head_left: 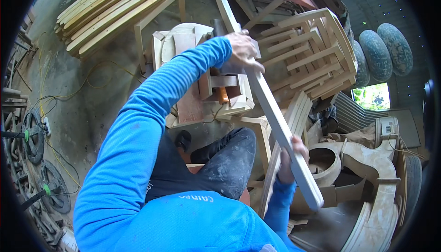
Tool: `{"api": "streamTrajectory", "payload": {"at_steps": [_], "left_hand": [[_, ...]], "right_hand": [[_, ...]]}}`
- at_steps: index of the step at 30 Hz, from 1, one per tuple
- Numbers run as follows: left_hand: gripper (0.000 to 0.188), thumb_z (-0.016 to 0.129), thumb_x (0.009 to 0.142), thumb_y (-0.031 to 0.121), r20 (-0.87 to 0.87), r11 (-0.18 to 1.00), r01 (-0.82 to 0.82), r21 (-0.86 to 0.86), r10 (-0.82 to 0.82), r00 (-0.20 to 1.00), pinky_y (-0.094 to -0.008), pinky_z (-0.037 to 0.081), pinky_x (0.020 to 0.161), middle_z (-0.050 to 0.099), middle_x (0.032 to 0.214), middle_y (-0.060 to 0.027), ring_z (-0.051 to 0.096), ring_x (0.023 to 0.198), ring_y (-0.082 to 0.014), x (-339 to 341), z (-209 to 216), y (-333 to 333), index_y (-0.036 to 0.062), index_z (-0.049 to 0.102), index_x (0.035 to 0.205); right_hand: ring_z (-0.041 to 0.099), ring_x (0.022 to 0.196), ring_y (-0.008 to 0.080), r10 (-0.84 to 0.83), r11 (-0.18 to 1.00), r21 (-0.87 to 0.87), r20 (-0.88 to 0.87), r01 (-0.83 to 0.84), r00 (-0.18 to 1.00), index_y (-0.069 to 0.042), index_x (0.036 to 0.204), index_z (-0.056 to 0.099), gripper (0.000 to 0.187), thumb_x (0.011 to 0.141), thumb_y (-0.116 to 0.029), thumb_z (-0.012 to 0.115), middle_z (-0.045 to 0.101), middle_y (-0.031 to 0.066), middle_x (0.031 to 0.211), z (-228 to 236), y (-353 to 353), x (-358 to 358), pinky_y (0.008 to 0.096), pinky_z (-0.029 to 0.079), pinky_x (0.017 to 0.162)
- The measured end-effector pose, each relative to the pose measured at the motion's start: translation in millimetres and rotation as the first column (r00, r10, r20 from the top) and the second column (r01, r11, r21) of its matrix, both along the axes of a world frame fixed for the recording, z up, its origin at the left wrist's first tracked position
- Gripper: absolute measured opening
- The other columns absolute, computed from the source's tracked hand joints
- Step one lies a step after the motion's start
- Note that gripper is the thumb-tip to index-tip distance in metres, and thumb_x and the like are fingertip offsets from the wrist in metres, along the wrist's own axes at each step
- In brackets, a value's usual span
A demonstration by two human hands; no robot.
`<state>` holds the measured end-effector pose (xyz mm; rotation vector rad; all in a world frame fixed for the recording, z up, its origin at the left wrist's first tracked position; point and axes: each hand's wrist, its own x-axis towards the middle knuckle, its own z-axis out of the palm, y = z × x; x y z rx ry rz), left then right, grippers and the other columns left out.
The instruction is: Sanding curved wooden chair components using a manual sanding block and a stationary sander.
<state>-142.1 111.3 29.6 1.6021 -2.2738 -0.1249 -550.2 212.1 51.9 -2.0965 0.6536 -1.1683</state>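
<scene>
A long, slightly curved wooden slat [271, 103] slants from the top middle of the view down to the lower right. My left hand [241, 52] is closed over its upper part, with the arm stretched forward over a low wooden stand [186, 86]. Closer to my body, my right hand [293, 158] grips the slat near its rounded lower end. Just under my left hand sits a tool with an orange handle [223, 96] and a curved band. My hand and forearm partly hide this tool, so I cannot make out its kind.
Curved slats [119, 13] lie stacked on a wooden frame at far left. Stacked wooden frames [312, 54] stand at far right, with large rounded blue-grey objects [379, 54] beyond. More slats [298, 114] lean beside my right arm. A yellow cord [87, 80] crosses the floor.
</scene>
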Motion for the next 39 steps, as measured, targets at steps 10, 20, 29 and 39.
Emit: {"api": "streamTrajectory", "payload": {"at_steps": [10,20,29,39], "left_hand": [[0.050,0.087,0.066,0.054,-0.381,0.833,0.159,-0.530,-0.402,0.833,-0.0414,0.049,0.087,0.062,0.083,-0.0013,0.064,0.082,-0.0230,-229,39,112,0.0150,0.064,0.085],[0.055,0.092,0.064,0.054,-0.382,0.830,0.084,-0.552,-0.341,0.859,-0.0459,0.042,0.107,0.063,0.087,-0.0047,0.063,0.093,-0.0256,-146,15,68,0.0115,0.067,0.088],[0.103,0.025,0.086,0.095,-0.358,0.991,-0.096,-0.098,0.055,0.932,-0.0512,0.030,0.120,0.063,0.123,-0.0175,0.052,0.128,-0.0334,0,-25,6,0.0078,0.074,0.113],[0.097,0.024,0.094,0.086,-0.092,0.879,-0.431,0.204,0.456,0.885,-0.0552,0.006,0.129,0.035,0.167,-0.0112,0.013,0.160,-0.0297,82,-15,-40,0.0137,0.049,0.155]], "right_hand": [[0.056,0.117,0.0384,-0.090,0.992,0.077,-0.143,0.101,0.986,-0.018,0.107,0.049,0.039,0.089,-0.027,0.082,0.050,0.0098,0.118,200,151,-257,0.0512,0.044,0.105],[0.068,0.106,0.0527,0.045,0.987,-0.141,-0.213,-0.077,0.976,-0.006,0.095,0.054,0.033,0.082,-0.010,0.084,0.065,0.0192,0.108,170,100,-119,0.0652,0.055,0.094],[0.073,0.107,0.0467,0.185,0.892,-0.361,-0.253,-0.270,0.950,-0.003,0.089,0.061,0.021,0.086,-0.006,0.082,0.073,0.0242,0.103,79,2,60,0.0502,0.060,0.091],[0.068,0.123,0.0398,0.263,0.848,-0.419,-0.196,-0.323,0.945,-0.003,0.101,0.071,0.028,0.074,0.006,0.075,0.073,0.0208,0.121,-18,-98,228,0.0432,0.056,0.102]]}}
